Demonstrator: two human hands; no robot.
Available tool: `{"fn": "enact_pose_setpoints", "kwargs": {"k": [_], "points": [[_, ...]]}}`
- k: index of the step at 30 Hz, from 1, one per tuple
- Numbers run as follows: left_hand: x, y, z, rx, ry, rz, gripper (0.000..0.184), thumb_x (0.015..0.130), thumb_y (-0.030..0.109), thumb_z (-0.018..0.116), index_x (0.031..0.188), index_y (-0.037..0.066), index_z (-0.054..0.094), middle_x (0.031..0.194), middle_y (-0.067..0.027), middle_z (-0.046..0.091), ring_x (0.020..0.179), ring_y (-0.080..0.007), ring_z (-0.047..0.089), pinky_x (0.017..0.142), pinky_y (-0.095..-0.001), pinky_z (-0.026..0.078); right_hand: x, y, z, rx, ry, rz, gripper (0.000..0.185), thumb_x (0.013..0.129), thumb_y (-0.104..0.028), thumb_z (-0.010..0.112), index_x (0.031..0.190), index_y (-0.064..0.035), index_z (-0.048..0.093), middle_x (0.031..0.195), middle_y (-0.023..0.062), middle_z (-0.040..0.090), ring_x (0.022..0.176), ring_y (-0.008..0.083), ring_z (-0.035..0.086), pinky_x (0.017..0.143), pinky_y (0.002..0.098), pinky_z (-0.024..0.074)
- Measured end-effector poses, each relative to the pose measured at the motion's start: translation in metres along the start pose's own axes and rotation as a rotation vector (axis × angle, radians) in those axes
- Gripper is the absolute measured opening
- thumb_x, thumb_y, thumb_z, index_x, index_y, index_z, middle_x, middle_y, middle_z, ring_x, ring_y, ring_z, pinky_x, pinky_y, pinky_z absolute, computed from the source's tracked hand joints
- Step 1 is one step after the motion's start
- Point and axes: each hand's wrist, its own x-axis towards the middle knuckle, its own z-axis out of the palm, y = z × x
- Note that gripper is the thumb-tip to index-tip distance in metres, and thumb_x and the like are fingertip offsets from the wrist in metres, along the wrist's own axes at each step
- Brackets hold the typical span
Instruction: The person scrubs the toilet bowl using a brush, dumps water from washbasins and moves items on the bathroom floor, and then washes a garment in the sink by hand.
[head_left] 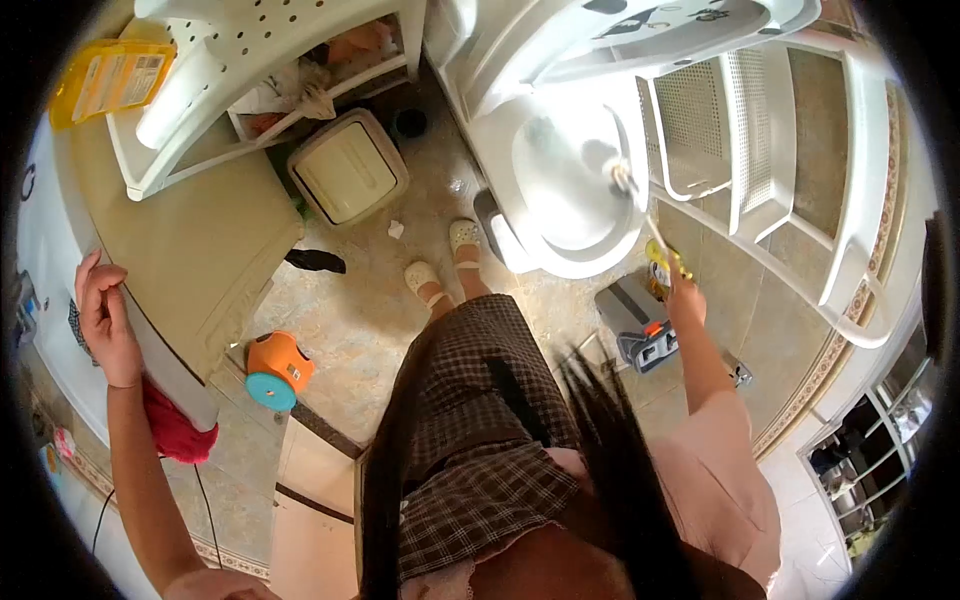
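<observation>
Our right grip (685, 302) is clamped on the pale handle of a long, thin brush (656, 225), which slants towards the white, glossy oval bowl (560, 262). The brush's blurred head lies over the bowl's inner side near the rim; whether the two touch, we cannot tell. Our left grip (108, 325) has its fingers loosely bent and apart, with nothing seen in them, beside the beige covered surface (190, 240) and above the crumpled red cloth (180, 425).

To handle the brush well, we should hold the handle firmly without stiffening the wrist, and guide the head in short, even strokes along the bowl's curve. Light pressure should suit the slick wall; too much could make the head skid over the rim. We also need elbow room above the grey plastic box with an orange catch (640, 315), just beside our right forearm.
</observation>
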Motion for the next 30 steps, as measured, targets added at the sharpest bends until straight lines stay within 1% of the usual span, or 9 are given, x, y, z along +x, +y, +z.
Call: {"fn": "enact_pose_setpoints", "kwargs": {"k": [1,4,8,16,19,23,27,28,30], "points": [[0.001,0.006,0.0,0.036,0.009,0.002,0.013,0.083,-0.004,0.042,0.083,0.0,0.054,0.093,-0.0074,0.054,0.114,-0.0248,0.04,0.095,-0.0331,0.029,-0.016,0.005,0.001,0.032,-0.072,0.02,0.047,0.087,-0.017,0.043,0.133,-0.0192,0.032,0.094,0.0201,0.059,0.074,0.0334,0.06,0.061,0.0393,0.046],[0.005,0.011,0.001,0.072,0.036,0.02,0.013,0.082,-0.005,0.041,0.08,0.001,0.053,0.087,-0.0065,0.054,0.112,-0.0251,0.042,0.093,-0.0334,0.03,-0.064,0.024,0.119,0.481,0.008,-0.1,0.042,0.087,-0.012,0.044,0.129,-0.015,0.037,0.08,0.0216,0.057,0.065,0.0359,0.057,0.055,0.038,0.0428],[0.004,0.01,0.002,0.071,0.006,0.007,0.013,0.082,-0.006,0.041,0.08,0.0,0.053,0.09,-0.0076,0.054,0.113,-0.0256,0.042,0.094,-0.0334,0.03,-0.086,-0.031,0.073,0.667,0.109,-0.151,0.038,0.088,-0.013,0.043,0.126,-0.0131,0.042,0.07,0.0245,0.051,0.06,0.0358,0.055,0.052,0.0378,0.0409],[0.004,0.008,0.001,0.079,-0.017,0.02,0.012,0.083,-0.006,0.041,0.08,-0.001,0.052,0.092,-0.0079,0.054,0.113,-0.0259,0.041,0.094,-0.0343,0.03,-0.076,-0.028,0.061,0.731,0.358,0.1,0.037,0.088,-0.013,0.043,0.125,-0.0124,0.044,0.062,0.0206,0.051,0.053,0.0322,0.05,0.05,0.0365,0.0394],[0.001,0.006,-0.002,0.069,-0.012,-0.032,0.012,0.083,-0.006,0.041,0.08,0.0,0.051,0.091,-0.0079,0.053,0.114,-0.0257,0.04,0.095,-0.0343,0.029,-0.055,-0.043,0.036,0.68,0.248,0.146,0.034,0.088,-0.015,0.044,0.122,-0.0085,0.046,0.065,0.0217,0.052,0.053,0.0321,0.051,0.051,0.0362,0.0403],[0.002,0.004,-0.001,0.097,-0.029,0.012,0.013,0.083,-0.006,0.041,0.081,0.0,0.052,0.092,-0.0084,0.053,0.115,-0.0256,0.039,0.095,-0.0339,0.029,0.004,-0.064,0.04,0.646,0.224,-0.03,0.033,0.088,-0.019,0.045,0.118,-0.007,0.05,0.08,0.0258,0.056,0.066,0.0355,0.057,0.057,0.0384,0.0439],[0.0,0.004,0.0,0.064,0.002,-0.035,0.012,0.083,-0.005,0.041,0.081,0.0,0.052,0.092,-0.0086,0.053,0.115,-0.0255,0.039,0.095,-0.0344,0.028,0.121,-0.14,0.047,0.821,0.238,-0.099,0.031,0.087,-0.017,0.046,0.117,-0.0122,0.053,0.09,0.0256,0.058,0.084,0.0377,0.058,0.074,0.0402,0.0447],[-0.001,0.005,0.0,0.074,0.003,-0.039,0.012,0.083,-0.005,0.041,0.081,0.0,0.052,0.092,-0.0086,0.053,0.115,-0.0255,0.039,0.095,-0.0344,0.028,0.134,-0.174,0.03,0.951,0.306,-0.108,0.032,0.086,-0.016,0.045,0.116,-0.006,0.053,0.086,0.0258,0.059,0.081,0.0375,0.058,0.075,0.0391,0.0452],[0.001,0.006,-0.001,0.08,-0.015,-0.031,0.012,0.084,-0.005,0.041,0.081,0.0,0.052,0.092,-0.0087,0.053,0.115,-0.0255,0.039,0.095,-0.0347,0.028,0.147,-0.22,0.0,0.622,0.291,-0.316,0.034,0.086,-0.014,0.04,0.113,0.0045,0.05,0.08,0.0227,0.061,0.076,0.0369,0.059,0.073,0.0424,0.0466]]}}
